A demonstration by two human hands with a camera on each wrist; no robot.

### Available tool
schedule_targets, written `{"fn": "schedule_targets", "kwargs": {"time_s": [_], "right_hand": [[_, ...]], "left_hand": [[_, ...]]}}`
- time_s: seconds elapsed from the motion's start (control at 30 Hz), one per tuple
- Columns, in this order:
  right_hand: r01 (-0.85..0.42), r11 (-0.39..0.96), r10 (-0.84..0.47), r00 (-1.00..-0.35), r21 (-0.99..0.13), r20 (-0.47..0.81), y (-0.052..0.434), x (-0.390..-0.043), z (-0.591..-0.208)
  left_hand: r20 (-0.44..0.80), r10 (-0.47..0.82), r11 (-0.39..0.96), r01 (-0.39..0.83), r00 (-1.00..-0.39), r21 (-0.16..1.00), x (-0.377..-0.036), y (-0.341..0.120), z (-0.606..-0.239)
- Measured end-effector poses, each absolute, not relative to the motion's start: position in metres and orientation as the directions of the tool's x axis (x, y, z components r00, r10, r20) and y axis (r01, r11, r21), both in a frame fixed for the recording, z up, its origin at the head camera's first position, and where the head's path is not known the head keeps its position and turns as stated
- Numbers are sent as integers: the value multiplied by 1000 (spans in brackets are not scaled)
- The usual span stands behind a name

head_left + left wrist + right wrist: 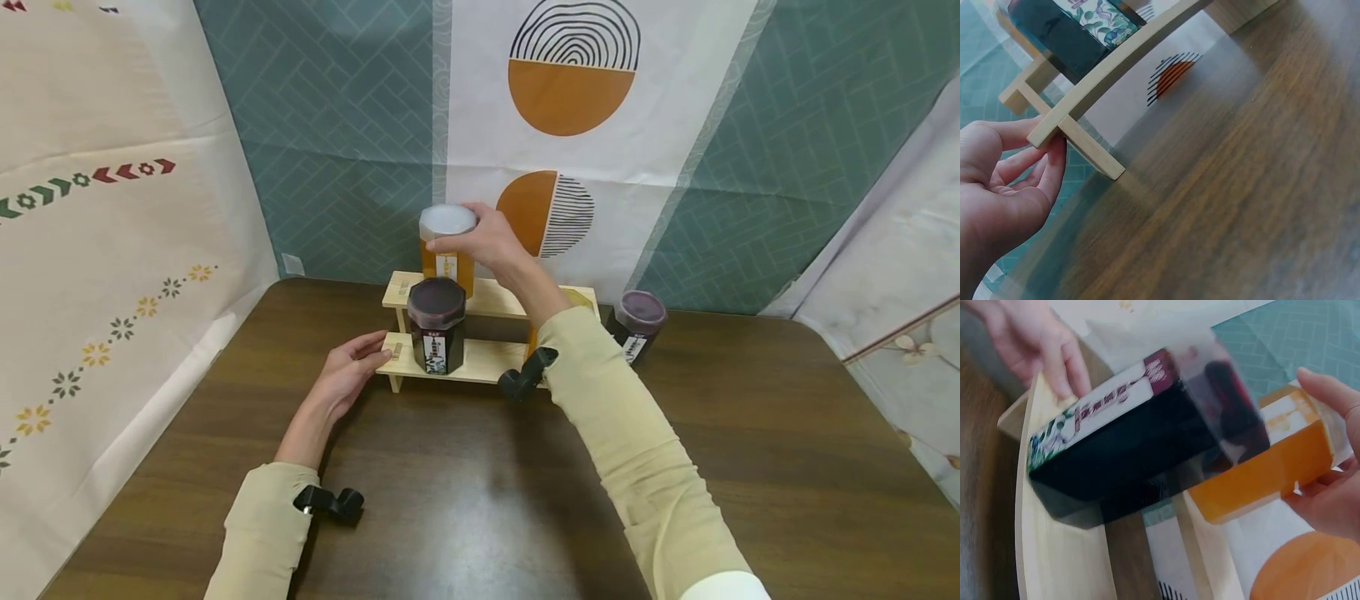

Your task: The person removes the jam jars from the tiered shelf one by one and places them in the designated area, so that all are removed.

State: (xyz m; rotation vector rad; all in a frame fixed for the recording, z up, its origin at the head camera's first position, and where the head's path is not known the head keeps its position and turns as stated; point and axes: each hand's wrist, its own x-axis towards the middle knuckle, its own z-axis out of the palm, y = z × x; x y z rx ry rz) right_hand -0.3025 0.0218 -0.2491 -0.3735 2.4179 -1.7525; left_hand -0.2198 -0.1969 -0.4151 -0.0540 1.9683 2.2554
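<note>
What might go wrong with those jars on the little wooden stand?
The right hand holds the white-lidded orange jar close behind the dark jar, so moving it might knock the dark one over. The left hand pinches the end of the wooden stand's lower tier; a tug there might jolt the stand and topple jars.

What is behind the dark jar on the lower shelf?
An orange jar, gripped by the right hand at the upper shelf, with green cloth beyond. The dark jar covers part of its base, so I cannot tell whether it rests there.
</note>
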Motion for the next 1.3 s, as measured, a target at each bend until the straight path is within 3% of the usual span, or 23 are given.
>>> {"fn": "schedule_targets", "kwargs": {"time_s": [0.27, 0.7, 1.07, 1.3], "right_hand": [[-144, 261, -271, -960, -954, 71, 33, -303, -249], [-197, 227, -258, -957, -954, 136, 69, -299, -216], [-205, 171, -216, -962, -964, 166, 124, -293, -195], [-160, 216, -188, -975, -963, 119, 163, -288, -192]], "left_hand": [[-127, 104, -117, -139, -986, 983, -221, -193, -419], [-128, 102, -84, -137, -986, 987, -222, -195, -415], [-113, 109, -92, -123, -988, 988, -222, -196, -416], [-112, 112, -79, -121, -987, 989, -220, -198, -416]]}}
